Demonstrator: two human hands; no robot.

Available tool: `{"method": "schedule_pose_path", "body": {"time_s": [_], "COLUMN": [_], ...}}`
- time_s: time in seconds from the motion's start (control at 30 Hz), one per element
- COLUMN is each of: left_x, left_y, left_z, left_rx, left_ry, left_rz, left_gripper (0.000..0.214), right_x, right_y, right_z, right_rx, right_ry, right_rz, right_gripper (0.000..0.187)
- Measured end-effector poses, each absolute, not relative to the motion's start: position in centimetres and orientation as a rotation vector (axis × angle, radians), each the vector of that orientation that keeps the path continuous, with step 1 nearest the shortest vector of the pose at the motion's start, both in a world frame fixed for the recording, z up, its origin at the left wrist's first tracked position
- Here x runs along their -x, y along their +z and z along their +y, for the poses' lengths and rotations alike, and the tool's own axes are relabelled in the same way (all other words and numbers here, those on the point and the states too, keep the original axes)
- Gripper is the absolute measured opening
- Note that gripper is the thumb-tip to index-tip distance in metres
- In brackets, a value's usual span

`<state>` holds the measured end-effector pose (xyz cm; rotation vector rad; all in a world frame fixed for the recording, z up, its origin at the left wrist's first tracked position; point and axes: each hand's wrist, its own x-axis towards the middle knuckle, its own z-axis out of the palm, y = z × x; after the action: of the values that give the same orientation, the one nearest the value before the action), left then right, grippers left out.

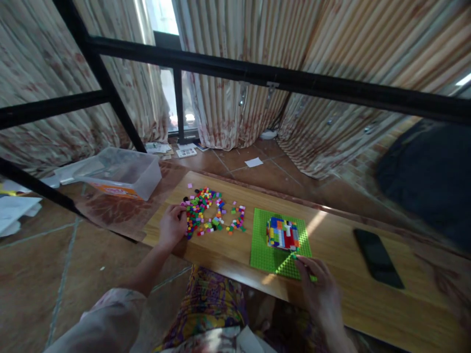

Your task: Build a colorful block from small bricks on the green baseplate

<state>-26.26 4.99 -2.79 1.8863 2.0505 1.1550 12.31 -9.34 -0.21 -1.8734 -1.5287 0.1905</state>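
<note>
A green baseplate (259, 245) lies on the wooden bench, bearing a low structure of multicoloured building bricks (283, 234). At the plate's near right corner, my right hand (318, 279) pinches a small green brick (294, 256) between thumb and fingertips, close to the structure's near edge. To the left, a loose pile of small coloured bricks (200, 208) spreads over the wood. My left hand (173, 226) is at this pile's left edge, its fingers curled in at the bricks. Whatever those fingertips may hold is too small to make out.
A dark phone (379, 257) lies on the bench (338, 245) to the right. A clear plastic bin (128, 169) stands beyond its left end. Black metal bars (221, 66) cross in front of the curtains. Papers (253, 162) lie on the tiled floor.
</note>
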Motion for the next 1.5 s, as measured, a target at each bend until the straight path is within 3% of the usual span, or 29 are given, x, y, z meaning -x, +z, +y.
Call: {"method": "schedule_pose_path", "body": {"time_s": [0.73,1.17,1.5], "left_x": [26.5,26.5,26.3], "left_y": [-2.6,-2.6,-2.7], "left_z": [5.2,5.1,5.0], "left_rx": [-1.958,-1.957,-1.913], "left_ry": [1.072,1.064,1.097], "left_rz": [2.092,2.106,2.086], "left_gripper": [0.027,0.028,0.023], "right_x": [-15.4,-14.8,-14.7], "right_y": [1.0,-0.3,-0.3], "right_z": [-5.1,-6.0,-6.4], "right_rx": [1.661,1.593,1.684], "right_ry": [0.472,-0.023,-0.023], "right_rz": [-1.524,-1.787,-1.778], "right_gripper": [0.03,0.02,0.027]}}
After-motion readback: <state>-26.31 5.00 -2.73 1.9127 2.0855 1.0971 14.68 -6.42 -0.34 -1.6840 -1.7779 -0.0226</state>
